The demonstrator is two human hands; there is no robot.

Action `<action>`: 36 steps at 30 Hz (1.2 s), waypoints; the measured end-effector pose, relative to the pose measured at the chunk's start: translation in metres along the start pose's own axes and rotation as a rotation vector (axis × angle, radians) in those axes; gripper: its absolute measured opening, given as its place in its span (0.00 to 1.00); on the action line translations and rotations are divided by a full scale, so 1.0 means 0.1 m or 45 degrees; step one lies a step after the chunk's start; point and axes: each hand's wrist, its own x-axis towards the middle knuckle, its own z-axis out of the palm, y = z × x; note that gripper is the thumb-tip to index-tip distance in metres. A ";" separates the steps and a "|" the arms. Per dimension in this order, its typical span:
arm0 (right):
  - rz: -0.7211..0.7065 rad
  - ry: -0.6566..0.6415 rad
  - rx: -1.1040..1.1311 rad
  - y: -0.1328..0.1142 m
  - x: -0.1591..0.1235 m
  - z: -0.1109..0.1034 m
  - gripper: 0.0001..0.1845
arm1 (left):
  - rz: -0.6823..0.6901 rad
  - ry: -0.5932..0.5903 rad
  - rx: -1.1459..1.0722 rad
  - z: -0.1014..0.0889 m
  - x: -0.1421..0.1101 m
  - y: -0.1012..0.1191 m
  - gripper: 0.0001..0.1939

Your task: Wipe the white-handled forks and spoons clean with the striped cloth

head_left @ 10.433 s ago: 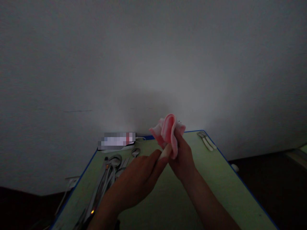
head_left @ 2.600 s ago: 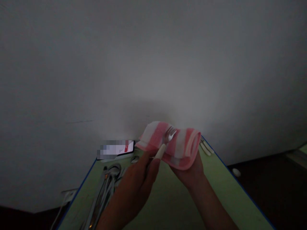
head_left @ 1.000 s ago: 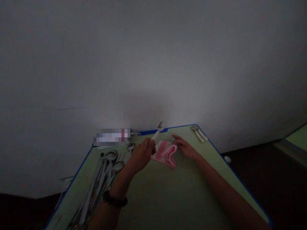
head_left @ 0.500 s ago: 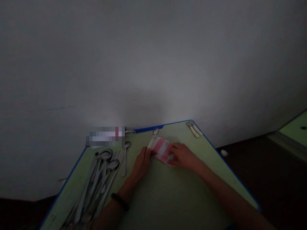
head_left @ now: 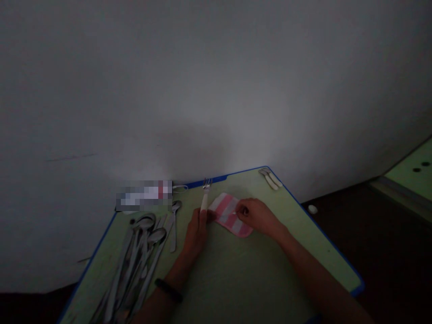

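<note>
My left hand [head_left: 196,231] is closed around the pale handle of a fork [head_left: 205,198], whose tines point away towards the wall. Beside it lies a pink-and-white striped cloth [head_left: 224,208], spread fairly flat on the table, its left edge by my left fingertips. With thumb and fingers pinched together, my right hand [head_left: 258,217] grips the cloth's upper right part. A dark band circles my left wrist.
To the left lies a pile of metal spoons and other cutlery [head_left: 143,252], with a single spoon [head_left: 174,225] beside it. Two pale-handled utensils [head_left: 271,179] rest at the far right corner of the green table [head_left: 236,279]. A blurred-out box-like object [head_left: 145,196] stands at the back left.
The fork in my left hand has moved left, off the cloth's edge, and stands more upright in view. My right fingers have drawn together into a pinch, and more of the cloth shows.
</note>
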 end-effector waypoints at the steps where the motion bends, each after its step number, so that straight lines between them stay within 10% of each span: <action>1: -0.019 0.028 0.044 -0.03 0.02 0.00 0.07 | -0.001 0.003 -0.024 0.00 0.00 -0.01 0.20; 12: -0.091 -0.084 0.324 -0.04 -0.09 0.46 0.07 | -0.059 0.006 -0.210 -0.03 0.00 -0.05 0.19; 20: -0.204 0.533 0.446 -0.10 -0.06 0.28 0.04 | -0.108 -0.146 -0.319 -0.03 -0.01 -0.01 0.16; 36: -0.391 -0.198 0.264 -0.13 -0.15 0.40 0.06 | -0.089 -0.424 -0.360 -0.05 0.01 0.05 0.24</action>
